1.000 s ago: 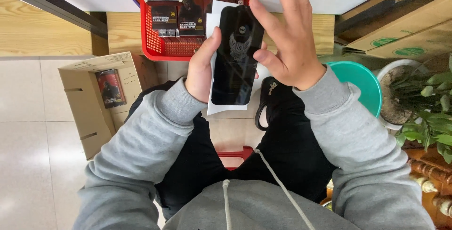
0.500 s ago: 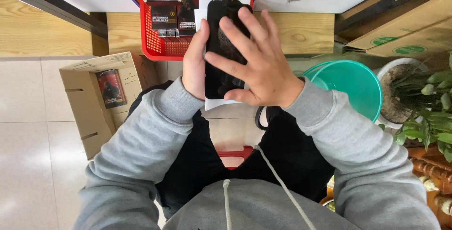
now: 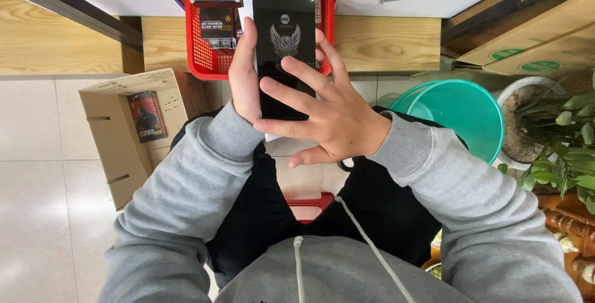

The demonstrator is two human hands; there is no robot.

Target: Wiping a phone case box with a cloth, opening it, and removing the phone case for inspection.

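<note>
Bright, even daylight, sharp throughout

Soft shadows only beneath the left hand [image 3: 243,73] and right hand [image 3: 338,120]; faint sheen on the black phone [image 3: 284,36] between them; floor tiles left of the hands look slightly washed out.

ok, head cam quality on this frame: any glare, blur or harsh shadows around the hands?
Head view: even, soft daylight with no harsh shadows; the left hand and right hand are sharp, no motion blur. The black panel they hold has only a faint sheen, so its winged emblem reads clearly. The floor tiles look pale, nearly washed out. Slight wide-angle stretch shows on the grey sleeves near the bottom edge.
</note>
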